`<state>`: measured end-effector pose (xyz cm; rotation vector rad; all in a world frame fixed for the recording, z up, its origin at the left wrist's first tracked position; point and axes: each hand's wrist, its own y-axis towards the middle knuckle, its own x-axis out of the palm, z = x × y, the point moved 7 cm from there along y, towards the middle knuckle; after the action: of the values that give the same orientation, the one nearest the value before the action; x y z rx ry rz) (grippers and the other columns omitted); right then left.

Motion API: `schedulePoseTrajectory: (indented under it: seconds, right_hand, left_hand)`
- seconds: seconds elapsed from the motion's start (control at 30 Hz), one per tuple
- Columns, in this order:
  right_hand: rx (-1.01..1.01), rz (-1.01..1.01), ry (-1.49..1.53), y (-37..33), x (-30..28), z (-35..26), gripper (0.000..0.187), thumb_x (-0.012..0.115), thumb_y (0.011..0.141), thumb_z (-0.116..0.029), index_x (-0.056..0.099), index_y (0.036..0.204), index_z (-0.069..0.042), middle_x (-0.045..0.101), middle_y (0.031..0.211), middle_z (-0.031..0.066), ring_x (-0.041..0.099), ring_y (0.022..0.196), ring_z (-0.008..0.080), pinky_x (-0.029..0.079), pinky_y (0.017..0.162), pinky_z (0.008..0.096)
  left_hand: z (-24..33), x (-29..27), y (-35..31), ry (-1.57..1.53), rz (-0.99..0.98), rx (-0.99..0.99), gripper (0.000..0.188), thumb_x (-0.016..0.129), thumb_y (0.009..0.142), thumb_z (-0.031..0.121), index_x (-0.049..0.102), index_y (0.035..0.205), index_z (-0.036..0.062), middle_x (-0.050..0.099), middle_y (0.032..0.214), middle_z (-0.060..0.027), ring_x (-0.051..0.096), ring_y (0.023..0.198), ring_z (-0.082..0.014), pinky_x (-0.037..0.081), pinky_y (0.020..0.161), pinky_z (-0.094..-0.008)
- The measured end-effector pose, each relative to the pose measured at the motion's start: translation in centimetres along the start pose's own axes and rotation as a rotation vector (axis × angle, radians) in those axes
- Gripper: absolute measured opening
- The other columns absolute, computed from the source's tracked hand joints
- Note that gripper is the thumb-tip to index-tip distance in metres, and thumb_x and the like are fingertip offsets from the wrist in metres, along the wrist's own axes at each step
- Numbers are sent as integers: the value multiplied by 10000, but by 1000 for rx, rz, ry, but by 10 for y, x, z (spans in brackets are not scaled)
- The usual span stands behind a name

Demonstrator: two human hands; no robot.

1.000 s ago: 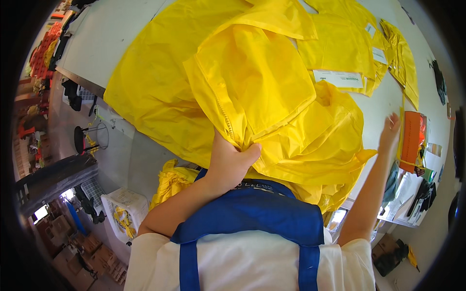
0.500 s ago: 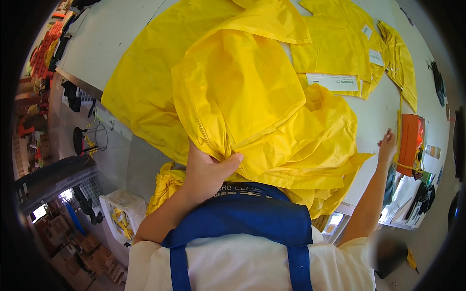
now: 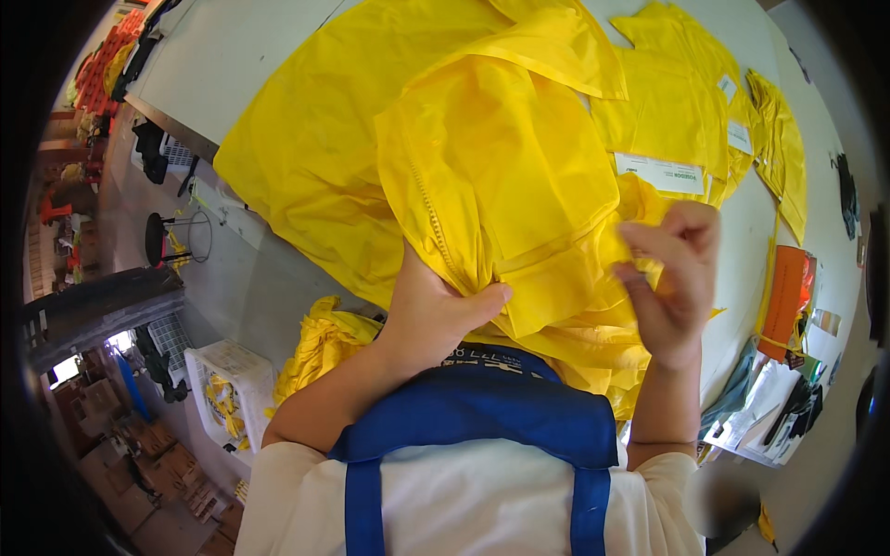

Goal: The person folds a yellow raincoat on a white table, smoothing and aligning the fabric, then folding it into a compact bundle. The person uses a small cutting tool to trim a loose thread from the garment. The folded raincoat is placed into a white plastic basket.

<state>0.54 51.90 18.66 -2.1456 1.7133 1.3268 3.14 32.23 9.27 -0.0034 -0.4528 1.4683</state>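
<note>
A large yellow garment (image 3: 482,176) with a zipper lies spread and partly folded over the near edge of a white table (image 3: 232,56). My left hand (image 3: 431,310) grips a bunched fold of it next to the zipper, close to my chest. My right hand (image 3: 672,278) is raised over the garment's right side with the fingers curled; whether it pinches the fabric is unclear. I wear a blue apron over a white shirt.
More flat yellow garments (image 3: 686,102) with white labels lie further along the table. An orange packet (image 3: 783,296) sits at the right edge. Below the table on the left are a heap of yellow fabric (image 3: 324,338), a white crate (image 3: 227,385) and a stool (image 3: 171,236).
My right hand has come in from the table's far right edge to the garment in front of me. My left hand has kept its grip on the fold, and the camera view has shifted slightly.
</note>
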Motion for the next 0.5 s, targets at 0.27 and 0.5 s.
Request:
schedulePoseTrajectory:
  seconds: [0.27, 0.5]
  right_hand:
    - [679, 316, 1265, -58, 45, 56, 212, 500, 814, 94, 463, 923, -83, 615, 862, 110, 634, 689, 208, 534, 642, 305]
    - [421, -62, 611, -42, 52, 23, 406, 668, 757, 55, 609, 1147, -38, 602, 896, 57, 553, 732, 75, 464, 625, 189]
  left_hand:
    - [2, -5, 0, 62, 38, -15, 736, 741, 692, 45, 315, 1289, -14, 493, 1222, -123, 500, 1123, -191, 406, 961, -322]
    - [5, -4, -2, 153, -15, 11, 646, 649, 727, -92, 342, 1288, -1, 521, 1212, -109, 540, 1093, -171, 441, 945, -319]
